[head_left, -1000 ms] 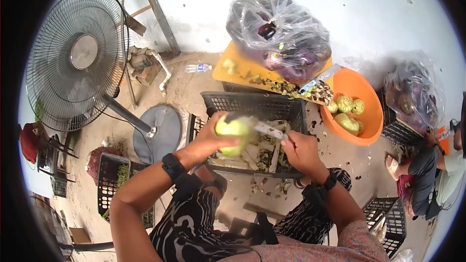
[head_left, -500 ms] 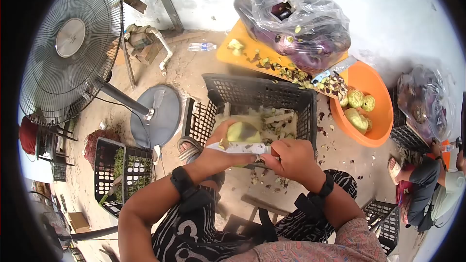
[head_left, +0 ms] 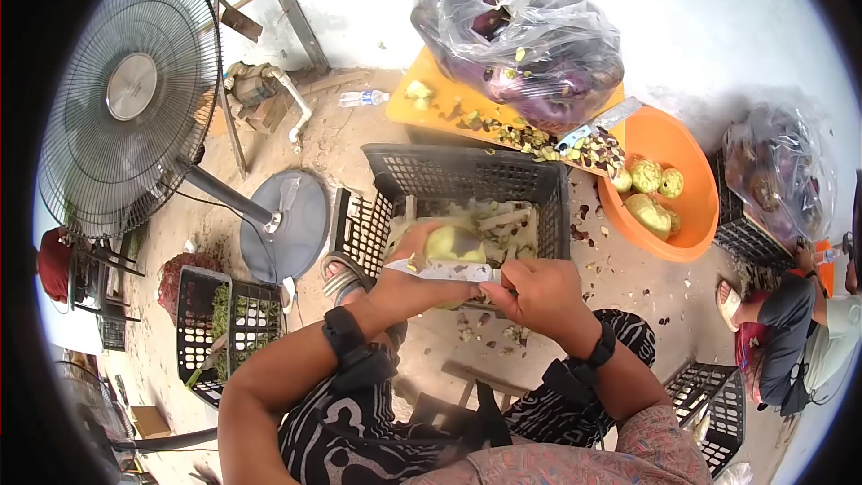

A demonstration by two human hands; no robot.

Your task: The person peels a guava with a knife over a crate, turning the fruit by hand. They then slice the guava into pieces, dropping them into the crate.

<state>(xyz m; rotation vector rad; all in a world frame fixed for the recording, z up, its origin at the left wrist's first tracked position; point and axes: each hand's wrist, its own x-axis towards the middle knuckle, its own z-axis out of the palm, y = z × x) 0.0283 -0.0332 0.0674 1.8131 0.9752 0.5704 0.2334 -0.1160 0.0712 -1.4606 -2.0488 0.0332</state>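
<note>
My left hand (head_left: 400, 292) holds a round, mostly peeled eggplant (head_left: 454, 242), pale yellow-green with a dark patch of skin, over a black plastic crate (head_left: 449, 163). A knife (head_left: 440, 271) lies across the near side of the eggplant, its broad blade spotted with bits. Its handle is gripped in my right hand (head_left: 543, 295), fingers wrapped round it. Inside the crate below are peelings and pale scraps (head_left: 507, 220). Part of the eggplant is hidden behind the blade and my left hand.
Beyond the crate, a yellow board (head_left: 413, 115) carries peelings, another blade (head_left: 593, 126) and a bag of purple eggplants (head_left: 530, 54). An orange basin (head_left: 691, 157) holds several peeled ones. A fan (head_left: 135, 90) stands left, near crates of greens (head_left: 256, 319). Another person (head_left: 790, 323) sits right.
The view has shifted slightly, so the board, bag and basin appear a little further left. My hands, knife and eggplant keep nearly the same pose.
</note>
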